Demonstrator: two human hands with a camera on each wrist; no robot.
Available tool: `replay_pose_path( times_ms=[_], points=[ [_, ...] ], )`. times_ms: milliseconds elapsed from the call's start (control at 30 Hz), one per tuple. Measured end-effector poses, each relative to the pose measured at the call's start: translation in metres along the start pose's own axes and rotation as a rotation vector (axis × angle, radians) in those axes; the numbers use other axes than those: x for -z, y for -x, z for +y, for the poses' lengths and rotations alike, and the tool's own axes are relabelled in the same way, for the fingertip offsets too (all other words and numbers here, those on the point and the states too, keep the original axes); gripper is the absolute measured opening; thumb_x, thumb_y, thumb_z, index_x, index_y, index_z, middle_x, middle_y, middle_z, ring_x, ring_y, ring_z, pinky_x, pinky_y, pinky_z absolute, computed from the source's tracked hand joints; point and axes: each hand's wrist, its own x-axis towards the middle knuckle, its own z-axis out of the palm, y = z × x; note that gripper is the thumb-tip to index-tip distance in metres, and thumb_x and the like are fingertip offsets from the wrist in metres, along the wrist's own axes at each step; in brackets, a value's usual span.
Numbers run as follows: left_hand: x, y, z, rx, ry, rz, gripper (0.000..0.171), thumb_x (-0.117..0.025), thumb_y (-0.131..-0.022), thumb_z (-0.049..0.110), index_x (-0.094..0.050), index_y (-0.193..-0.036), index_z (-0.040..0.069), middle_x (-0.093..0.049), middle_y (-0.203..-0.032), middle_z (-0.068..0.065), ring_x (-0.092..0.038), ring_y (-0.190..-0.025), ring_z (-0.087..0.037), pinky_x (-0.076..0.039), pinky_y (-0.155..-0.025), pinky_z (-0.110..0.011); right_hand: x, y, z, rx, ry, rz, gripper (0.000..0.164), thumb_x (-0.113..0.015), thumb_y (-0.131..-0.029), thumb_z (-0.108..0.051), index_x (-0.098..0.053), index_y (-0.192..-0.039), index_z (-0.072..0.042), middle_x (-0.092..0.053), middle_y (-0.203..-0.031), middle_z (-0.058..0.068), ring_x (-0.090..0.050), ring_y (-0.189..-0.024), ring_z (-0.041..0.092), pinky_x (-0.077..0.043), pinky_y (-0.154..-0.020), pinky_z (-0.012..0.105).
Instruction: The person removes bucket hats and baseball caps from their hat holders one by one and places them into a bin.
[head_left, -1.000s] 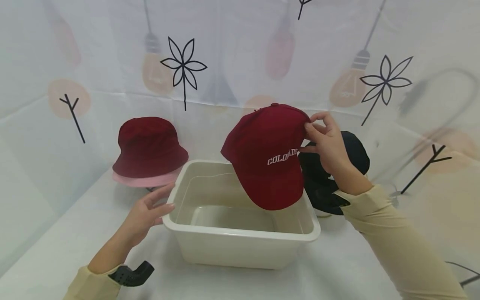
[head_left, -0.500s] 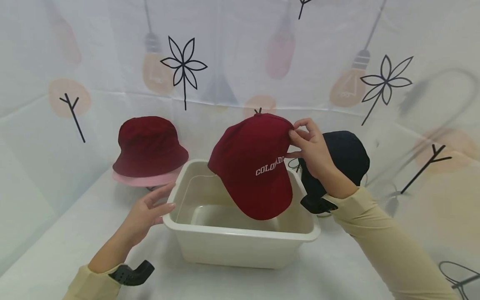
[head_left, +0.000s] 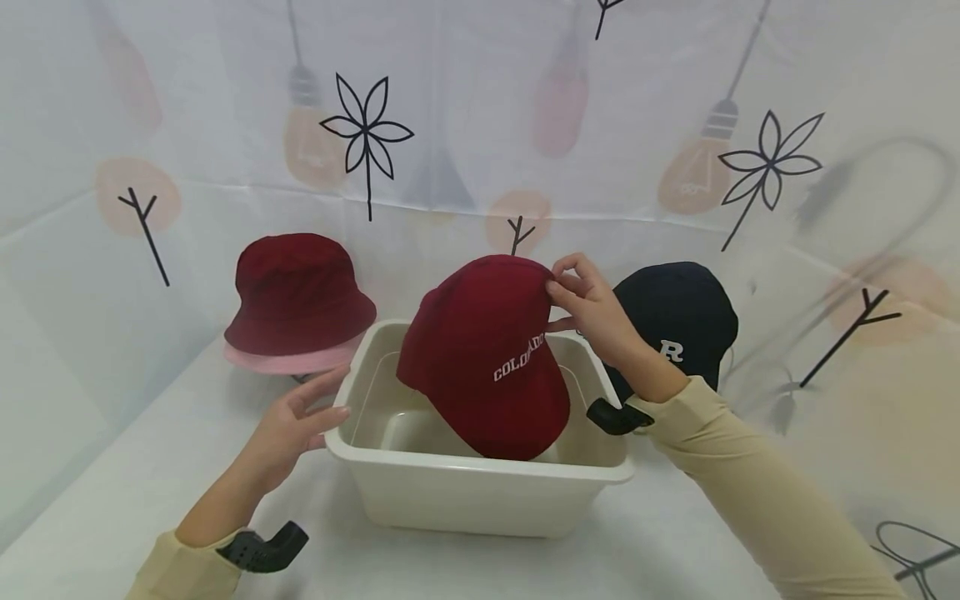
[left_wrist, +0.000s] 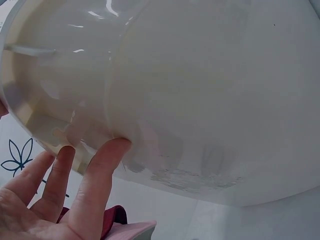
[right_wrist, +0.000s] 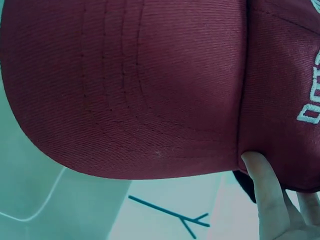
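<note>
A dark red baseball cap (head_left: 487,350) with white "COLORADO" lettering hangs tilted, brim downward, inside the mouth of a cream plastic tub (head_left: 487,496). My right hand (head_left: 600,312) pinches the side of its crown between thumb and fingers. In the right wrist view the stitched brim (right_wrist: 120,90) fills much of the picture, with a finger (right_wrist: 267,190) against the cap near the brim seam. At the tub's left rim, my left hand (head_left: 288,429) rests with fingers extended. The left wrist view shows those fingers (left_wrist: 97,180) touching the tub's outer wall (left_wrist: 210,100).
A dark red bucket hat (head_left: 296,292) sits on a pink one (head_left: 292,360) at the back left, beyond my left hand. Behind my right forearm is a navy cap (head_left: 690,304) with a white "R". A patterned cloth (head_left: 465,100) hangs behind the white tabletop (head_left: 420,567).
My right hand has brought the red cap left and downward, so it sits lower within the tub's opening. More of the navy cap now shows. The left hand has stayed at the rim.
</note>
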Motion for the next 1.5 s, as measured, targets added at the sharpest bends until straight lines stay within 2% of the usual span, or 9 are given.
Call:
replay_pose_path(
  times_ms=[200, 400, 533, 700, 900, 1133, 1300, 1500],
  points=[
    [0.000, 0.000, 0.000, 0.002, -0.001, 0.001, 0.062, -0.062, -0.089, 0.015, -0.034, -0.144, 0.008, -0.036, -0.141, -0.018, -0.038, -0.125, -0.041, -0.049, -0.084, -0.044, -0.005, -0.004, 0.008, 0.018, -0.015, -0.077, 0.013, -0.044, -0.098, -0.005, -0.042, -0.101, -0.018, -0.057, -0.105, 0.006, -0.058, -0.090, 0.018, -0.055, -0.069, 0.037],
    [0.000, 0.000, 0.001, 0.026, -0.013, 0.015, 0.063, -0.063, -0.089, 0.017, -0.033, -0.144, 0.009, -0.036, -0.140, -0.019, -0.038, -0.125, -0.042, -0.049, -0.085, -0.046, -0.008, -0.010, 0.015, 0.019, 0.005, -0.202, 0.009, -0.044, -0.098, -0.005, -0.041, -0.103, -0.012, -0.057, -0.107, 0.012, -0.059, -0.096, 0.023, -0.054, -0.072, 0.044],
    [0.000, 0.000, 0.001, 0.034, -0.012, 0.019, 0.063, -0.063, -0.089, 0.017, -0.033, -0.144, 0.009, -0.036, -0.140, -0.018, -0.037, -0.125, -0.042, -0.049, -0.085, -0.046, -0.009, -0.015, 0.019, -0.008, 0.022, -0.290, 0.007, -0.042, -0.099, -0.006, -0.040, -0.104, -0.010, -0.056, -0.108, 0.015, -0.059, -0.095, 0.025, -0.053, -0.075, 0.045],
    [0.000, 0.000, 0.001, 0.036, -0.012, 0.020, 0.064, -0.063, -0.089, 0.016, -0.033, -0.145, 0.009, -0.035, -0.140, -0.018, -0.037, -0.126, -0.042, -0.048, -0.085, -0.047, -0.012, -0.021, 0.024, -0.045, 0.043, -0.357, 0.007, -0.041, -0.099, -0.007, -0.039, -0.105, -0.009, -0.054, -0.108, 0.017, -0.060, -0.087, 0.026, -0.053, -0.074, 0.046],
    [0.000, 0.000, 0.000, 0.029, -0.015, 0.019, 0.064, -0.063, -0.089, 0.016, -0.033, -0.144, 0.009, -0.036, -0.140, -0.019, -0.038, -0.125, -0.042, -0.049, -0.085, -0.046, -0.015, -0.026, 0.032, -0.078, 0.078, -0.430, 0.009, -0.042, -0.098, -0.005, -0.038, -0.106, -0.008, -0.055, -0.108, 0.017, -0.059, -0.088, 0.025, -0.053, -0.074, 0.045],
    [0.000, 0.000, 0.000, 0.022, -0.017, 0.017, 0.063, -0.063, -0.088, 0.016, -0.034, -0.144, 0.009, -0.036, -0.140, -0.019, -0.038, -0.125, -0.042, -0.049, -0.085, -0.046, -0.020, -0.032, 0.042, -0.125, 0.089, -0.553, 0.009, -0.043, -0.098, -0.006, -0.039, -0.106, -0.006, -0.056, -0.108, 0.018, -0.058, -0.093, 0.030, -0.052, -0.077, 0.047],
    [-0.001, 0.000, 0.001, 0.021, -0.018, 0.014, 0.063, -0.063, -0.089, 0.017, -0.034, -0.144, 0.009, -0.036, -0.140, -0.019, -0.038, -0.125, -0.042, -0.049, -0.085, -0.046, -0.025, -0.035, 0.047, -0.167, 0.151, -0.624, 0.008, -0.042, -0.099, -0.007, -0.040, -0.107, -0.006, -0.056, -0.111, 0.016, -0.057, -0.096, 0.028, -0.052, -0.078, 0.044],
    [-0.002, 0.000, 0.002, 0.015, -0.009, 0.011, 0.063, -0.063, -0.089, 0.015, -0.034, -0.144, 0.008, -0.036, -0.139, -0.019, -0.038, -0.125, -0.042, -0.049, -0.085, -0.046, -0.032, -0.038, 0.049, -0.188, 0.268, -0.655, 0.010, -0.042, -0.098, -0.007, -0.042, -0.109, -0.009, -0.057, -0.114, 0.013, -0.058, -0.095, 0.026, -0.052, -0.077, 0.043]
  ],
)
